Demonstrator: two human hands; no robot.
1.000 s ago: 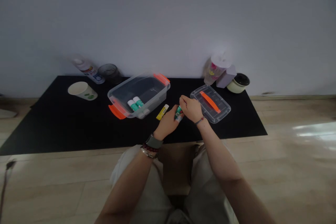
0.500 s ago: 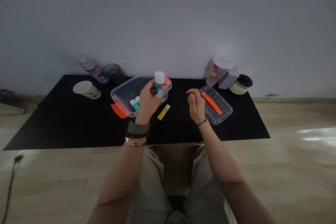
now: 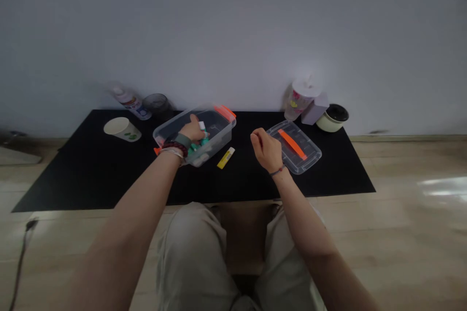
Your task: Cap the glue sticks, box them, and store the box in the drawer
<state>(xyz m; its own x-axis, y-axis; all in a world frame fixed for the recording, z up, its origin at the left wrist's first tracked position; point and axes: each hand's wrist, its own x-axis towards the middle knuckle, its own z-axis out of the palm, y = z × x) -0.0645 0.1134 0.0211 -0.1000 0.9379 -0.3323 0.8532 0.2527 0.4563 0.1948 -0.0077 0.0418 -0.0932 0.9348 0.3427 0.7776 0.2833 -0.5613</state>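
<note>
Glue sticks (image 3: 205, 141), green with white caps, lie in the clear bin (image 3: 223, 137) on the black table (image 3: 241, 182), bunched toward its near left end and partly covered by a hand.

Leftmost stands a paper cup (image 3: 122, 129) printed with green leaves, then a bottle (image 3: 130, 102) with a coloured label, then a dark glass (image 3: 156, 104) just beside it. Next comes the bin, with orange latches. The left hand (image 3: 193, 129) is down inside it, fingers on a stick; I cannot tell whether they grip it or have let go. Half a second ago that hand held one stick cap up over the bin; a second ago both hands were around a stick out in front.

Just right of the bin a yellow stick (image 3: 226, 158) with a white end lies flat. The right hand (image 3: 267, 149), empty, is curled into a loose fist beside the lid (image 3: 293, 145), which lies flat, orange handle up. Behind the lid stand a flowered tumbler (image 3: 299, 99), a pale box (image 3: 314, 109) and a cream pot (image 3: 330, 121) with a black top.
</note>
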